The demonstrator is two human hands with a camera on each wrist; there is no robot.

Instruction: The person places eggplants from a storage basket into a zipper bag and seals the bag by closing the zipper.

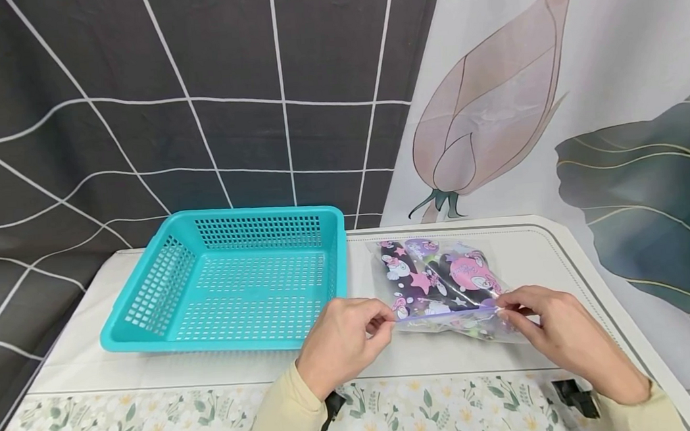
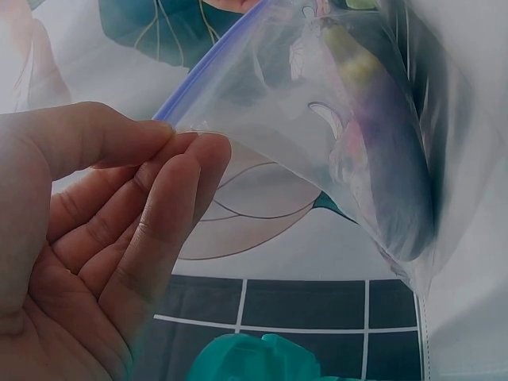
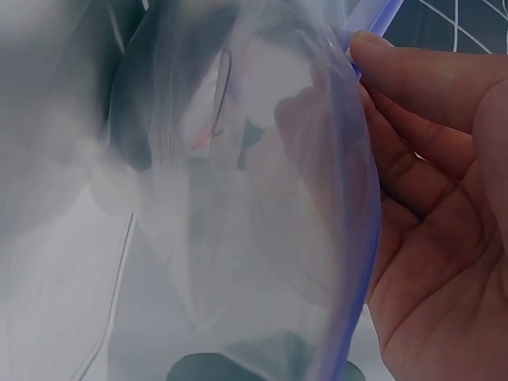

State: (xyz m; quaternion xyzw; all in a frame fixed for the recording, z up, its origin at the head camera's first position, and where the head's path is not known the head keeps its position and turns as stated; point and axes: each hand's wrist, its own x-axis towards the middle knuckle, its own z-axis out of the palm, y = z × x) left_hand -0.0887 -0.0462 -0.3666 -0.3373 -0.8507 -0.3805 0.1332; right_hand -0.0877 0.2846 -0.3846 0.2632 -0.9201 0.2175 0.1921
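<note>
A clear zip bag with a purple seal strip lies on the table, right of centre. Inside it are black, pink and purple printed packs with stars and cartoon figures. My left hand pinches the left end of the strip between thumb and index finger. Near the other end, my right hand pinches the strip too. The left wrist view shows the left fingertips on the strip and a rounded pack behind the film. In the right wrist view the thumb presses against the purple edge.
A turquoise plastic basket with slotted sides stands left of the bag. A floral cloth covers the table's front part. Behind the table hang a dark grid-patterned curtain and a pale one with a large pink bud.
</note>
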